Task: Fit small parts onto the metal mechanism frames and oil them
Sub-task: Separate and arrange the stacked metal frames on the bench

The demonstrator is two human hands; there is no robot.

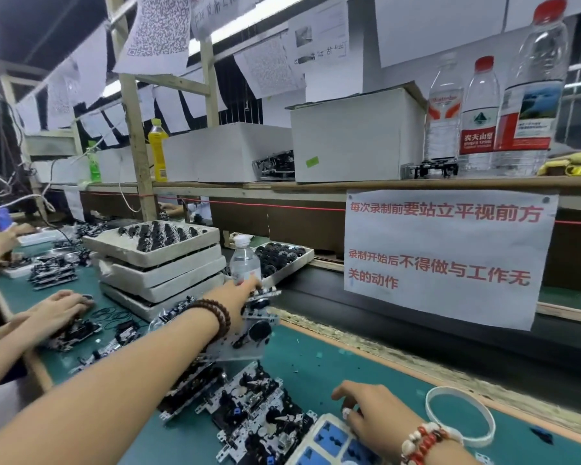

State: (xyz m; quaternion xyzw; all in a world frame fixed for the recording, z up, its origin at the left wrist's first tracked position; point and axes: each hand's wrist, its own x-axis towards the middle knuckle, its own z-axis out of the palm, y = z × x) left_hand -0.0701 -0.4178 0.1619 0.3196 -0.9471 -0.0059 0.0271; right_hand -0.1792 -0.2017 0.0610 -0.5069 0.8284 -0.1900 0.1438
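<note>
The left hand (pixel 240 293) grips a metal frame (pixel 252 333), lifted above the desk (pixel 316 360) beside a water bottle (pixel 244 263); a careless swing could topple the bottle. The right hand (pixel 369 414), fingers curled, rests on a blue power strip (pixel 326 444). Stacked foam trays (pixel 161 263) and loose frames (pixel 249 404) crowd the space.

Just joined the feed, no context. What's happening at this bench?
A person at an assembly bench is handling metal mechanism frames. The left hand is stretched forward, holding one frame up by its top edge, near a small water bottle. The right hand rests with curled fingers on a white and blue parts tray. More frames lie piled on the green mat. Another worker's hands work further left. No oiling is visible.
</note>
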